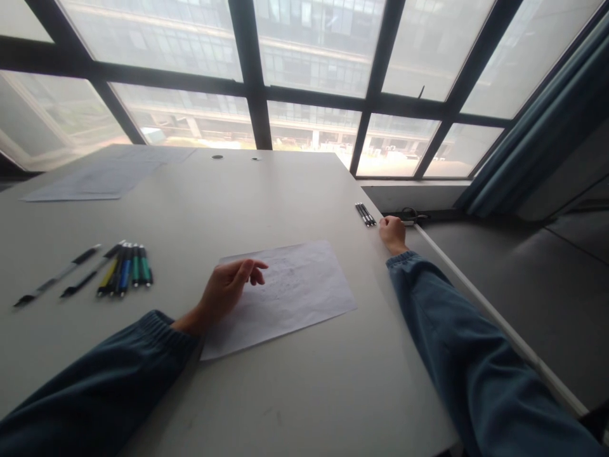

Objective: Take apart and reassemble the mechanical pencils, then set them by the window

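My left hand (227, 289) rests over the left part of a white sheet of paper (314, 285), palm down. Its fingers are loosely bent and apart, with nothing between them. Faint grey pencil-like marks show on the paper. At the table's right edge, my right hand (392, 233) is closed, its fingers curled in. Whatever it holds, if anything, is hidden. Just left of it, several black and silver pens (365, 214) lie side by side, apart from the hand.
On the left of the white table (285, 393) lie several coloured pens (124, 270) in a row, with a black and clear pen (57, 278) and another dark pen (92, 271) beside them. Papers (104, 174) are spread at the far left. Windows and a blue curtain (542, 133) stand beyond.
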Demonstrator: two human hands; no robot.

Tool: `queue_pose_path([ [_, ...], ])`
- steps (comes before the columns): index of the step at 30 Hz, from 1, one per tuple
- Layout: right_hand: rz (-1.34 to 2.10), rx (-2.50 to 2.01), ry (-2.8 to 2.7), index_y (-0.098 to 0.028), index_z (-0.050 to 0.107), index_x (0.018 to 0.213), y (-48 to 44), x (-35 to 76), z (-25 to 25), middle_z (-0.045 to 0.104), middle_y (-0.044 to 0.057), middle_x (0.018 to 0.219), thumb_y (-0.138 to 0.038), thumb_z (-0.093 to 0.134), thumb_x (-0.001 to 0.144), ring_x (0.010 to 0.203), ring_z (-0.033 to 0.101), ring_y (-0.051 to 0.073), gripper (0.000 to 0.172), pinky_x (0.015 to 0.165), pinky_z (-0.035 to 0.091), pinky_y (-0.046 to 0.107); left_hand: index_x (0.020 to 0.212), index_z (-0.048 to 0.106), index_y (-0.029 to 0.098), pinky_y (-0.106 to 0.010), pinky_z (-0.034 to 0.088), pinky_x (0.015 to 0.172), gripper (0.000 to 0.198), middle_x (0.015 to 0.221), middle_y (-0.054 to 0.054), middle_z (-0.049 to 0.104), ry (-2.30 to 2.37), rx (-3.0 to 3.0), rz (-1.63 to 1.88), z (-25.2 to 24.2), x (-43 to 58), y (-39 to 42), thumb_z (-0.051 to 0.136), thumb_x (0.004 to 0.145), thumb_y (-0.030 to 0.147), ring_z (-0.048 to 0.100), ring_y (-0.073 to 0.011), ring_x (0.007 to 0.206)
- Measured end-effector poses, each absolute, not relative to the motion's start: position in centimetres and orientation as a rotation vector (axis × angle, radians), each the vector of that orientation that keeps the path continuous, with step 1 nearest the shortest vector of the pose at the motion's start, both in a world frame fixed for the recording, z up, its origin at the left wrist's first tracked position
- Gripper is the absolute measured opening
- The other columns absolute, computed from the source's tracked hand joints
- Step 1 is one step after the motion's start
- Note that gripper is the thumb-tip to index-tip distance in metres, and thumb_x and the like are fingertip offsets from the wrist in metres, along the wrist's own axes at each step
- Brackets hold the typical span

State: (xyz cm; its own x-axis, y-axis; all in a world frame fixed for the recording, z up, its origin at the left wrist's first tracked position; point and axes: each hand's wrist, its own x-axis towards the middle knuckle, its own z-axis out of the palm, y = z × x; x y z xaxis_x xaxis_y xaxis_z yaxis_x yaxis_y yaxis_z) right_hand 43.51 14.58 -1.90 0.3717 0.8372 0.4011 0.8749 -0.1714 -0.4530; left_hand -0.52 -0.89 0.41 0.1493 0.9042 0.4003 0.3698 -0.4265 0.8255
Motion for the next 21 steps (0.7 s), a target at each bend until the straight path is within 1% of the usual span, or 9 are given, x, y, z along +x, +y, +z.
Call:
queue_pose_path([
  [2,-0.105,-1.954,-1.465,-0.012,0.076,0.094,14.2,43.1,-1.4,0.076,0.019,0.097,-0.025,0.044,0.097,0.090,0.068,0.027,0.035,0.082,0.046,0.033,0.089,0.077,0.015,-0.026,0.050,0.058,0.049,0.064,-0.006,0.072,1.212,1.925,1.269,0.5,-0.5,-1.2,0.049,0.099,0.053,0.062,-0.0153,0.056],
  [4,-0.128,-1.856,-1.479,-0.012,0.073,0.099,13.5,42.1,-1.1,0.074,0.017,0.099,-0.027,0.042,0.099,0.091,0.065,0.025,0.035,0.084,0.046,0.033,0.088,0.076,0.015,-0.026,0.050,0.059,0.048,0.063,-0.005,0.071,1.198,2.000,1.272,0.4,-0.6,-1.5,0.047,0.101,0.051,0.062,-0.0150,0.057],
  [7,-0.186,-1.436,-1.640,-0.015,0.070,0.085,12.0,39.2,-0.8,0.069,0.010,0.082,-0.028,0.047,0.096,0.079,0.060,0.022,0.028,0.079,0.046,0.033,0.087,0.076,0.017,-0.026,0.050,0.064,0.044,0.066,-0.004,0.071,1.168,2.132,1.274,0.2,-0.7,-1.7,0.046,0.103,0.045,0.063,-0.0143,0.060],
  [9,-0.130,-1.201,-1.776,-0.018,0.067,0.078,10.4,36.5,-0.7,0.063,0.005,0.073,-0.029,0.050,0.098,0.072,0.056,0.020,0.028,0.074,0.045,0.033,0.084,0.075,0.017,-0.026,0.051,0.068,0.043,0.070,-0.005,0.072,1.126,2.226,1.271,0.1,-0.7,-1.8,0.045,0.104,0.041,0.066,-0.0143,0.064],
  [10,-0.079,-1.093,-1.870,-0.019,0.065,0.076,9.5,35.1,-0.7,0.061,0.005,0.072,-0.028,0.050,0.098,0.071,0.056,0.020,0.029,0.073,0.045,0.032,0.084,0.074,0.017,-0.026,0.051,0.069,0.042,0.071,-0.005,0.072,1.092,2.280,1.288,0.1,-0.8,-1.8,0.045,0.104,0.039,0.066,-0.0142,0.065],
  [13,0.108,-0.802,-2.155,-0.019,0.063,0.076,6.5,31.1,-0.8,0.062,0.005,0.076,-0.023,0.052,0.099,0.074,0.057,0.018,0.026,0.072,0.045,0.031,0.090,0.073,0.017,-0.027,0.051,0.072,0.036,0.071,-0.004,0.072,1.060,2.400,1.277,0.1,-0.9,-1.9,0.045,0.105,0.034,0.068,-0.0146,0.070],
  [16,0.285,-0.596,-2.411,-0.020,0.065,0.081,3.9,28.5,-0.7,0.065,0.006,0.081,-0.020,0.053,0.099,0.078,0.059,0.018,0.022,0.073,0.046,0.030,0.085,0.072,0.017,-0.028,0.051,0.072,0.038,0.073,-0.005,0.072,1.105,2.456,1.175,0.1,-0.9,-1.8,0.044,0.105,0.034,0.068,-0.0150,0.071],
  [18,0.375,-0.543,-2.533,-0.020,0.066,0.084,2.7,27.6,-0.6,0.066,0.006,0.085,-0.018,0.053,0.099,0.079,0.059,0.017,0.020,0.073,0.046,0.029,0.081,0.071,0.018,-0.027,0.051,0.072,0.040,0.071,-0.004,0.072,1.148,2.474,1.072,0.0,-0.9,-1.7,0.043,0.105,0.034,0.068,-0.0147,0.070],
  [21,0.425,-0.535,-2.565,-0.019,0.067,0.086,2.2,27.2,-0.6,0.067,0.007,0.087,-0.017,0.054,0.098,0.081,0.060,0.018,0.018,0.074,0.046,0.029,0.085,0.072,0.018,-0.026,0.049,0.073,0.040,0.069,-0.002,0.071,1.211,2.490,0.943,-0.2,-0.9,-1.6,0.042,0.105,0.034,0.067,-0.0141,0.069],
])
